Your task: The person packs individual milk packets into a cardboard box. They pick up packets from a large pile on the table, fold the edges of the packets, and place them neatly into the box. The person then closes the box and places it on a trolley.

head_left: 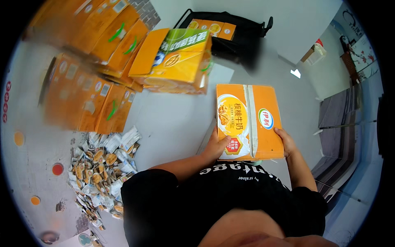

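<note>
In front of my chest I hold an orange cardboard carton (263, 142) between both hands. A pale strip of tape runs down its face, beside a printed picture of nuts and a white splash. My left hand (215, 147) grips its lower left edge, with the thumb on the face. At the opposite edge, my right hand (286, 142) has its thumb over the border. The fingers of both hands are mostly hidden by the carton.
Orange cartons with green handles (88, 94) are stacked at left. Beside them sits a yellow-green carton (177, 61) with a raised flap. Further back, a black folding cart (247, 29) carries cartons. Flattened printed packs (103, 164) lie heaped at lower left.
</note>
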The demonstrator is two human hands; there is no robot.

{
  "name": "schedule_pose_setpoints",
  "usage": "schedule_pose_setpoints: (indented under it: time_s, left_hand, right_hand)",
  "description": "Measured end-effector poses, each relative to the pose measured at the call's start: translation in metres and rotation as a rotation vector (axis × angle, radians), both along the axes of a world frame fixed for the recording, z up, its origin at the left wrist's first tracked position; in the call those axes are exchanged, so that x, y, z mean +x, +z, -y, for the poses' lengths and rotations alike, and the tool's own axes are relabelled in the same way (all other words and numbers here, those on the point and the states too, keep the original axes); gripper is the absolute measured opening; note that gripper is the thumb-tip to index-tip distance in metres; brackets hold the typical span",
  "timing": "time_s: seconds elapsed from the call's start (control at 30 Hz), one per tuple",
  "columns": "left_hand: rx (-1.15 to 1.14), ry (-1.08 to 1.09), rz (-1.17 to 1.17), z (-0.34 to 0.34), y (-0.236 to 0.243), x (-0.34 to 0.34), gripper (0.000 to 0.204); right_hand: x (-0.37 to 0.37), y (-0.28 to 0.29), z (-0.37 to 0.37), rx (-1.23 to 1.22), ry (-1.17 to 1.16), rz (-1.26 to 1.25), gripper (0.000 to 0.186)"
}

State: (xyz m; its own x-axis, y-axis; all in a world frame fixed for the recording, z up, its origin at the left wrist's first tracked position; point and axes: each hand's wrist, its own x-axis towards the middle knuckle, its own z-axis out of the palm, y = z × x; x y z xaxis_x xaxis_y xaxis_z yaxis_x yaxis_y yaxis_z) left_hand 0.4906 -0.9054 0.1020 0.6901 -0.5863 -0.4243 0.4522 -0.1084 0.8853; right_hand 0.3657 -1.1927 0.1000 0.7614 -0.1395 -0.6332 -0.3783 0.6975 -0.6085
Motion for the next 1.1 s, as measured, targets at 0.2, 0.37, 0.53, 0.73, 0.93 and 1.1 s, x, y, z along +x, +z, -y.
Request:
schedule_pose_setpoints:
  time_s: [0.2,0.37,0.53,0.73,0.93,1.1]
  left_hand:
    - [-0.064,-0.062,-0.025,0.132,-0.017,0.04,0.055]
    - [-0.031,0.002,-0.023,0.209,-0.038,0.078,0.053]
    - [-0.061,0.116,-0.15,0.266,-0.047,0.153,0.047]
    - [-0.053,0.096,-0.217,0.327,-0.061,0.282,0.048]
    - [-0.059,0.222,-0.181,0.381,-0.071,0.374,0.052]
    - [0.07,0.231,-0.133,0.427,-0.072,0.46,0.049]
  right_hand:
    - [0.012,-0.031,0.127,0.039,-0.023,-0.025,0.044]
    - [0.062,-0.032,0.205,0.034,0.004,-0.015,0.045]
    - [0.156,-0.049,0.274,-0.024,0.109,-0.078,0.046]
    - [0.27,-0.071,0.334,-0.11,0.128,-0.125,0.047]
    - [0.389,-0.078,0.392,-0.05,0.168,-0.153,0.043]
    - [0.493,-0.114,0.443,-0.023,0.213,-0.149,0.042]
